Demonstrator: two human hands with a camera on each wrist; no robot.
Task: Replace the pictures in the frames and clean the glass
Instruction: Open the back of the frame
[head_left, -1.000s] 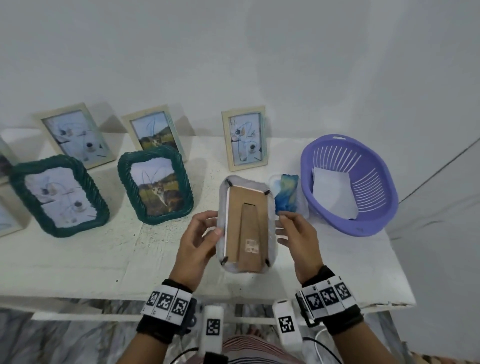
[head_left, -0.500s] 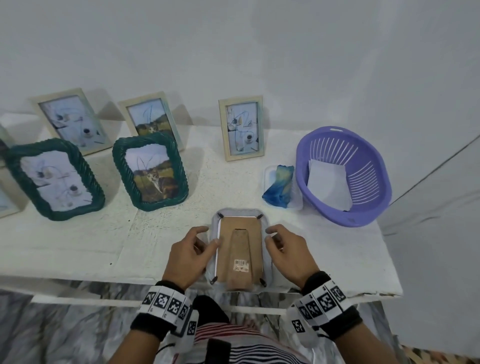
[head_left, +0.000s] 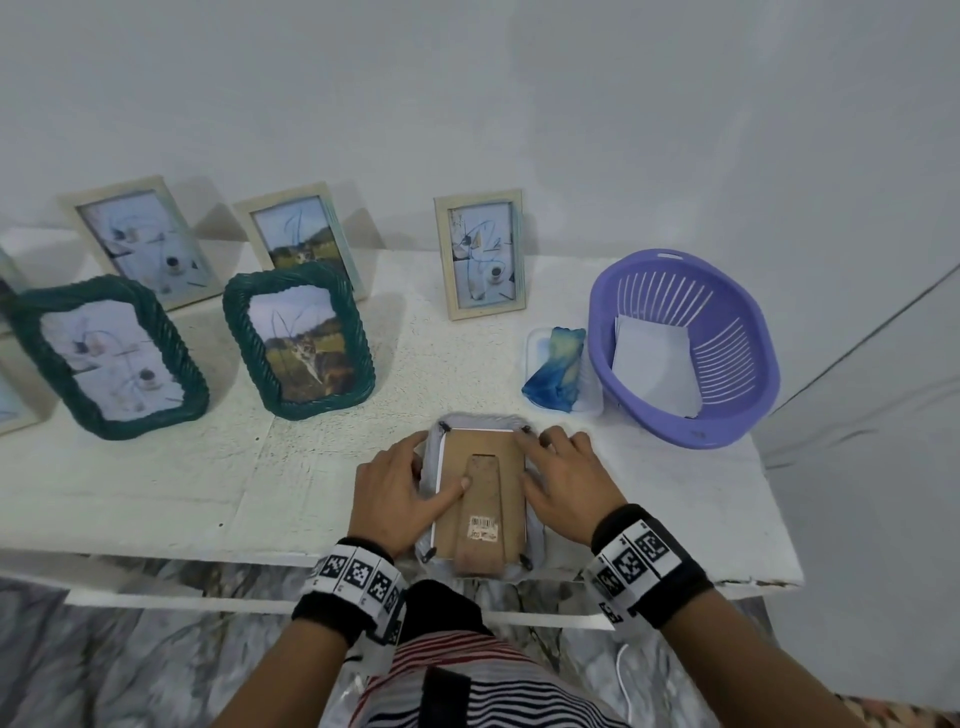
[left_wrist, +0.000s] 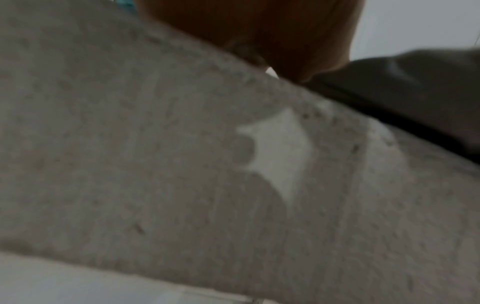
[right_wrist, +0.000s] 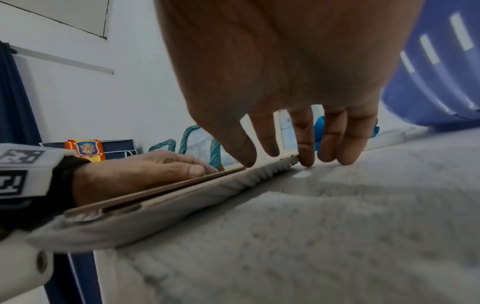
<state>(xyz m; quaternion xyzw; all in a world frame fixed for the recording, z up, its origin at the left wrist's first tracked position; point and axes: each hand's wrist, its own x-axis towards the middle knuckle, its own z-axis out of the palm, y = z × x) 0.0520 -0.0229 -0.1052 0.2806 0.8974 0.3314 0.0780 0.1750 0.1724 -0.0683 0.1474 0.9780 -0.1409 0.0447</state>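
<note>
The frame (head_left: 480, 499) has been laid face down at 6 o'clock, pressed by flat fingers of the left hand (head_left: 400, 493) and right hand (head_left: 563, 483); its back is now reachable.

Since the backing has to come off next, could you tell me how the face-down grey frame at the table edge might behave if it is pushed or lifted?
The grey frame likely stays stiff, given its flat cardboard back. Lying flat, it should slide rather than tip. Its near end overhangs the table edge, so a pull toward the person might drop it, and glass would be fragile.
</note>
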